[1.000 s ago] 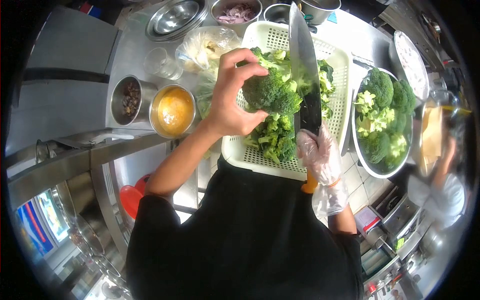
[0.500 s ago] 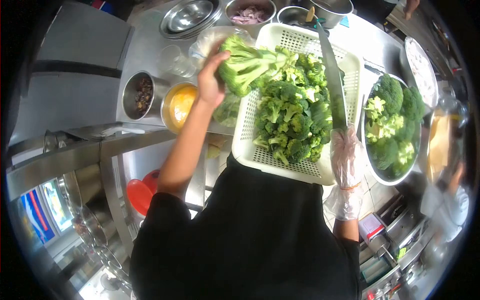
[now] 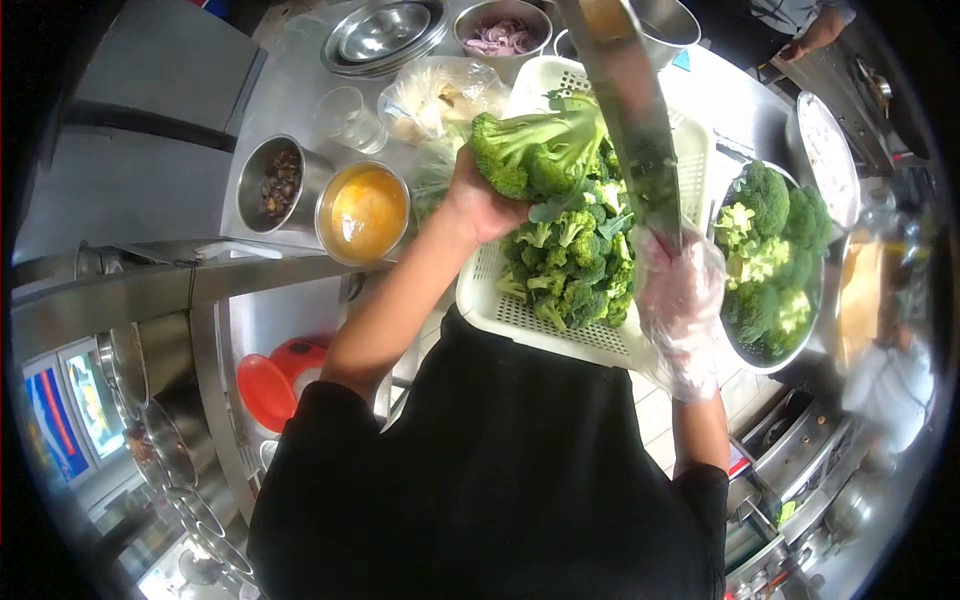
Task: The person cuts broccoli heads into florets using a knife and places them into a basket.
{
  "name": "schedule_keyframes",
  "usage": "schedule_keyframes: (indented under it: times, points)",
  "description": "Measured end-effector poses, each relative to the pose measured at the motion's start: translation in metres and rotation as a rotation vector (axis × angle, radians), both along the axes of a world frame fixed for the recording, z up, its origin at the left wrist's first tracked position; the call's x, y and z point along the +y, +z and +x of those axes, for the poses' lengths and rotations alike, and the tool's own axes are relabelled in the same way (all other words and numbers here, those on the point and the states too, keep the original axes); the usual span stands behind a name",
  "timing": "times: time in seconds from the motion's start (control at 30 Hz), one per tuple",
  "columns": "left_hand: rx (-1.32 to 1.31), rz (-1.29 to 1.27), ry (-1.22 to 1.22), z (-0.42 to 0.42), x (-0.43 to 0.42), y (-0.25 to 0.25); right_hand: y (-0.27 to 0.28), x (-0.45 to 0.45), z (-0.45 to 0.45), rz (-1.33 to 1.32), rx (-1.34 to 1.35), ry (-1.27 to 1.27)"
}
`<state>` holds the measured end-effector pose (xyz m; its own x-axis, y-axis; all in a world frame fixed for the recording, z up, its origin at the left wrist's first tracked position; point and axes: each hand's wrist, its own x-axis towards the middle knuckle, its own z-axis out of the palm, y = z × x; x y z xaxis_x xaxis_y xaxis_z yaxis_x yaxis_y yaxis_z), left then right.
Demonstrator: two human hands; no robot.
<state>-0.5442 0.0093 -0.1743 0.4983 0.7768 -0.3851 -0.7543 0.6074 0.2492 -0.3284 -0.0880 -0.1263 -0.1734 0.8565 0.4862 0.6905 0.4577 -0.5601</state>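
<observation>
Cradling a large broccoli head from below, the bare left hand is curved around it at the left side of a white perforated basket; some of its fingers are hidden behind the head. The right hand, in a clear plastic glove, is closed around the grip of a big knife, its broad blade slanting up and away, just right of the broccoli. Cut florets are heaped in the basket beneath. To the right, an oval dish contains more broccoli heads. Left of the basket, on a metal counter, stand a bowl of yellow liquid and, touching or just beside it, a steel container of dark pieces. Farther back are a clear cup, a plastic bag and a bowl of purplish slices.
</observation>
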Motion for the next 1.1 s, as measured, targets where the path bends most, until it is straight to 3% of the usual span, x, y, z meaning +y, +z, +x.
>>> schedule_keyframes:
  times: [0.03, 0.1, 0.17, 0.23, 0.27, 0.3, 0.4, 0.5, 0.53, 0.57, 0.67, 0.7, 0.77, 0.83, 0.9, 1.0, 1.03, 1.1]
  points:
    - [-0.006, 0.004, 0.005, -0.003, 0.001, -0.009, -0.004, 0.004, 0.002, -0.097, -0.005, 0.010]
    - [-0.431, 0.367, -0.282, -0.012, 0.007, -0.029, -0.009, 0.023, -0.010, 0.173, -0.206, -0.028]
    - [-0.377, 0.381, -0.248, -0.009, 0.010, -0.023, -0.024, 0.027, -0.012, -0.114, 0.042, -0.020]
    - [0.199, 0.200, 0.087, 0.002, 0.010, -0.013, -0.021, 0.015, -0.017, -0.560, 0.590, -0.001]
    - [0.362, 0.229, 0.139, 0.002, 0.014, -0.013, -0.001, 0.012, -0.020, -0.734, 0.645, -0.071]
    - [0.359, 0.227, 0.147, 0.000, 0.015, -0.011, -0.005, 0.008, -0.017, -0.736, 0.639, -0.065]
    - [0.359, 0.233, 0.070, -0.005, 0.015, 0.003, 0.000, 0.007, -0.016, -0.089, 0.224, -0.038]
    - [0.309, 0.180, 0.055, 0.003, 0.010, 0.014, 0.002, 0.016, -0.025, 0.067, 0.063, -0.062]
    - [0.307, 0.182, 0.045, 0.005, 0.011, 0.011, 0.010, 0.017, -0.030, -0.187, -0.053, -0.112]
    - [0.279, 0.189, 0.034, 0.006, 0.013, 0.004, -0.013, 0.018, -0.021, -0.185, -0.097, -0.104]
    - [0.292, 0.260, 0.058, 0.006, 0.018, -0.009, -0.017, 0.010, -0.014, -0.463, 0.358, -0.063]
    - [0.331, 0.313, 0.079, 0.007, 0.015, -0.013, -0.012, 0.009, -0.013, -0.696, 0.787, -0.033]
    - [0.407, 0.329, 0.080, 0.013, 0.011, -0.020, -0.017, 0.008, -0.009, -0.912, 1.226, -0.019]
    - [0.505, 0.372, 0.130, 0.022, 0.016, -0.032, -0.033, 0.011, -0.001, -0.855, 1.094, -0.091]
    - [0.464, 0.355, 0.153, 0.031, 0.017, -0.028, -0.028, 0.004, -0.006, -0.303, 0.036, -0.095]
    - [0.656, 0.586, 0.288, 0.034, 0.019, -0.021, -0.047, 0.006, 0.003, -0.068, -0.160, -0.040]
    - [0.657, 0.589, 0.283, 0.035, 0.019, -0.020, -0.047, 0.006, 0.000, -0.450, 0.522, -0.087]
    - [0.799, 0.714, 0.400, 0.038, 0.021, -0.018, -0.022, 0.007, -0.007, -0.812, 1.213, -0.122]
